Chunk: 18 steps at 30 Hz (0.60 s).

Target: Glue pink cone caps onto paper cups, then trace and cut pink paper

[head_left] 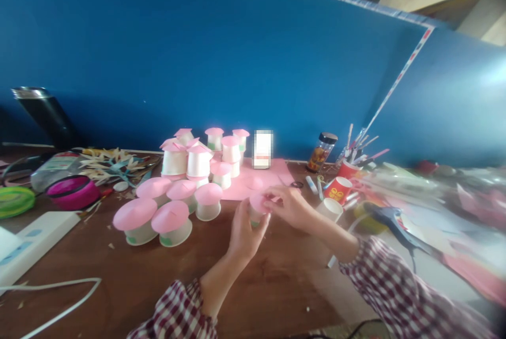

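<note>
My left hand (243, 233) is wrapped round a small upturned white paper cup (255, 218) with green print. On top of the cup sits a pink paper cone (256, 201). My right hand (294, 207) is closed at the cone's right edge, fingertips pinching the paper. Left of my hands stand several upturned cups capped with pink cones, one of the nearest being a capped cup (172, 231). Behind them more are grouped, some stacked. Just beyond my fingers a pink paper shape (256, 183) lies on a pink sheet (282, 173).
To the right are a red cup (339, 190), a white cup (331, 209), a lidded jar (322, 152) and a blurred glue gun (395, 225). At left lie a power strip (39, 239), a magenta round case (73, 192) and paper strips (114, 165). A blue wall (237, 65) closes the back.
</note>
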Each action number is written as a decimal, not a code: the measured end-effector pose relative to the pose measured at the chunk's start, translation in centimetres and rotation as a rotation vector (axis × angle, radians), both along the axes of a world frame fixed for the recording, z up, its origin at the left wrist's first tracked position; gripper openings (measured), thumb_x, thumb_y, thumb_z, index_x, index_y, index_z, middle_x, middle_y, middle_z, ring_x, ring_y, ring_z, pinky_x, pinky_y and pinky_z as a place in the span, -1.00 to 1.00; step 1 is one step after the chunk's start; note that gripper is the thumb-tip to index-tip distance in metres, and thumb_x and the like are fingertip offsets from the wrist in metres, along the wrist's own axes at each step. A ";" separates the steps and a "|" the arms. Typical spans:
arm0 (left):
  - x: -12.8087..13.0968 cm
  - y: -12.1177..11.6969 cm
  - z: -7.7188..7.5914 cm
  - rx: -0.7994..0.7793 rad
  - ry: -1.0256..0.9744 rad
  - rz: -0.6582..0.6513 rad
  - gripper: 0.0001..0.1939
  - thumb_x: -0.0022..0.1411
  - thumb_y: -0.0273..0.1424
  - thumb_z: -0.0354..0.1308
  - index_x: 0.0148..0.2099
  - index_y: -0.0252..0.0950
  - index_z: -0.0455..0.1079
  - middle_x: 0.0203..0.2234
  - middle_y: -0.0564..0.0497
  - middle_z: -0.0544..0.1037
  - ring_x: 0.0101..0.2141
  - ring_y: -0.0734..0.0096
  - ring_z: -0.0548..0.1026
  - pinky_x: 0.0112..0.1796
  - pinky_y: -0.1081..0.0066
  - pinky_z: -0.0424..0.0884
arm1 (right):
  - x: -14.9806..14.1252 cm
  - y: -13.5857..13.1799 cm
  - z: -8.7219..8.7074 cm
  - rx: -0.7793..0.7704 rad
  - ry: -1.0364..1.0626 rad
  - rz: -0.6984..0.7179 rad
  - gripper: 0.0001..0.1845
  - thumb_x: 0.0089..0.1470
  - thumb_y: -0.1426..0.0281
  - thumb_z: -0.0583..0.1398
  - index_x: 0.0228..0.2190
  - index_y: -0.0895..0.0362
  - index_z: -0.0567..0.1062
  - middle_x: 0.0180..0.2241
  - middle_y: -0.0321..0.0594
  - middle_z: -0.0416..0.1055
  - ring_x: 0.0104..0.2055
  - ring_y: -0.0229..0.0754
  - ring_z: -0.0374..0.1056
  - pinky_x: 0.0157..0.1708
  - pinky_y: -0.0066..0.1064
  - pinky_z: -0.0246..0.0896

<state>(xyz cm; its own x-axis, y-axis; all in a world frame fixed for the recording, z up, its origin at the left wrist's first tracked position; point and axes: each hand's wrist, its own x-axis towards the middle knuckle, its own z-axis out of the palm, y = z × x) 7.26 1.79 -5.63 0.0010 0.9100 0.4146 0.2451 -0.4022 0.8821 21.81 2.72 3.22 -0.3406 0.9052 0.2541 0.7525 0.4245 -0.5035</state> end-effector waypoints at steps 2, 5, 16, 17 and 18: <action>0.0 0.0 0.0 -0.006 -0.002 0.001 -0.60 0.13 -0.27 0.17 0.00 -0.30 0.31 -0.20 -0.15 0.49 -0.20 0.22 0.47 -0.19 0.23 0.42 | 0.0 0.0 0.0 0.001 0.001 -0.001 -0.77 0.06 0.43 0.19 -0.19 0.12 0.53 -0.20 -0.13 0.52 -0.22 -0.12 0.45 -0.24 -0.35 0.33; 0.0 -0.1 0.1 -0.006 0.006 0.006 -0.60 0.13 -0.27 0.17 0.00 -0.30 0.31 -0.20 -0.15 0.49 -0.21 0.21 0.47 -0.19 0.22 0.42 | 0.0 0.0 0.1 0.001 0.004 -0.014 -0.76 0.05 0.42 0.20 -0.18 0.12 0.53 -0.19 -0.12 0.52 -0.21 -0.11 0.45 -0.23 -0.34 0.33; 0.0 0.0 0.0 -0.017 0.002 0.004 -0.61 0.12 -0.27 0.18 -0.01 -0.28 0.31 -0.21 -0.13 0.49 -0.22 0.22 0.47 -0.20 0.23 0.42 | 0.0 0.0 0.1 -0.012 0.028 -0.013 -0.72 0.04 0.40 0.21 -0.15 0.12 0.52 -0.16 -0.10 0.52 -0.21 -0.10 0.46 -0.22 -0.31 0.37; 0.0 0.0 0.0 -0.020 0.001 0.000 -0.60 0.12 -0.27 0.18 -0.01 -0.28 0.31 -0.21 -0.13 0.49 -0.22 0.22 0.47 -0.20 0.23 0.42 | 0.0 0.0 0.2 -0.008 0.028 -0.011 -0.72 0.05 0.39 0.20 -0.15 0.12 0.52 -0.16 -0.10 0.52 -0.21 -0.10 0.46 -0.22 -0.31 0.37; 0.0 0.0 0.0 -0.025 0.002 0.002 -0.60 0.12 -0.26 0.18 0.00 -0.28 0.31 -0.20 -0.14 0.49 -0.21 0.21 0.47 -0.20 0.23 0.42 | 0.0 0.0 0.2 -0.004 0.028 -0.015 -0.72 0.06 0.38 0.19 -0.14 0.12 0.51 -0.15 -0.10 0.52 -0.20 -0.10 0.46 -0.22 -0.32 0.36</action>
